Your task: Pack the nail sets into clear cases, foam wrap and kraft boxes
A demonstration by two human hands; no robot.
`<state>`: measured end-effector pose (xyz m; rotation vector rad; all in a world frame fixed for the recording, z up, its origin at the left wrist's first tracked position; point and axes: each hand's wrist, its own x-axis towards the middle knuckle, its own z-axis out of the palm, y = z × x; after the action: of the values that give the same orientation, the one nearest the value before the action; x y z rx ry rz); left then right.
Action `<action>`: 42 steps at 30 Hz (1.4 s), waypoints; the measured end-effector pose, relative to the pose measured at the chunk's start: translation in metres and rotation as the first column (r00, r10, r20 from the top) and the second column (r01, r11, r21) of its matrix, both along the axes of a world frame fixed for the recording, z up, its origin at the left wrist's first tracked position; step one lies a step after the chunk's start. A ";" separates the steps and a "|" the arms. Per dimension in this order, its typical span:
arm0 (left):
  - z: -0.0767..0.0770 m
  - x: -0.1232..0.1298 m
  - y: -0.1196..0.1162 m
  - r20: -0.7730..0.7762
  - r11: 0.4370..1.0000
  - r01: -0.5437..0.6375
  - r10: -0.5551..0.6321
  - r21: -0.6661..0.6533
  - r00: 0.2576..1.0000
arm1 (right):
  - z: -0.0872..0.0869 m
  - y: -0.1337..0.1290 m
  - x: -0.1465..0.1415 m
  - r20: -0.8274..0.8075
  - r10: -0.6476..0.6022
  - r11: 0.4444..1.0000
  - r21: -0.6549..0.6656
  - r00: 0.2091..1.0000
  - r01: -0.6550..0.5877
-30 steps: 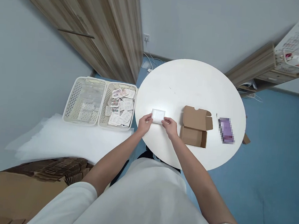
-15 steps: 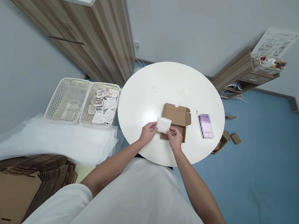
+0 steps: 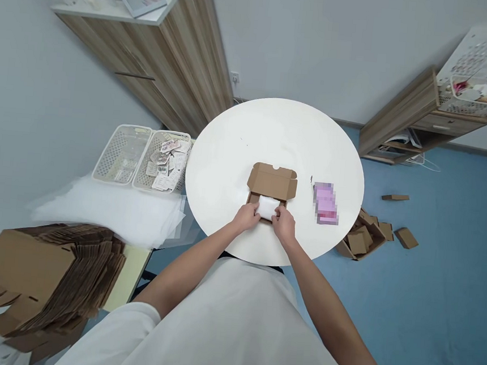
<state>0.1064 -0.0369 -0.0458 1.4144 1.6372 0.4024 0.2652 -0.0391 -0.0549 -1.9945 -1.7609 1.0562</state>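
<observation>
A small white wrapped packet (image 3: 268, 207) lies in the mouth of an open brown cardboard box (image 3: 272, 182), whose lid stands back with its side flaps spread. My left hand (image 3: 247, 216) grips the packet's left edge with thumb and fingers. On the opposite edge, my right hand (image 3: 283, 223) pinches the same packet. Both hands also cover part of the box's front wall. What the wrapping contains is hidden. To the right on the white round table (image 3: 230, 141) lies a pixelated purple and pink item (image 3: 326, 204).
Two white baskets (image 3: 142, 165) stand left of the table, one with printed cards. Nearby are white foam sheets (image 3: 109, 207) and stacked flat cardboard boxes (image 3: 86, 271). A carton of small boxes (image 3: 360, 238) sits on the floor at right, near a low cabinet (image 3: 415, 118).
Both hands have lowered the white packet from above the box into its opening. The box now sits straighter between the hands, and the camera view has shifted.
</observation>
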 end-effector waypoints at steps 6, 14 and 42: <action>0.001 0.000 0.002 -0.193 0.979 0.199 -0.204 -0.047 0.960 | -0.005 0.003 -0.004 0.141 0.161 0.987 -0.030 0.977 -0.158; 0.004 -0.006 -0.001 -0.123 0.978 0.210 -0.209 -0.003 0.970 | -0.003 0.001 -0.008 0.221 0.184 0.983 -0.035 0.958 -0.181; 0.004 -0.047 0.069 0.534 0.927 -0.225 0.359 -0.301 0.766 | 0.016 0.071 0.029 -0.485 -0.450 0.885 -0.353 0.750 0.302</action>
<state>0.0593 0.0322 -0.0416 0.7486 1.3300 0.7327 0.2944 0.0322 -0.0386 -1.7994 -0.9008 1.5665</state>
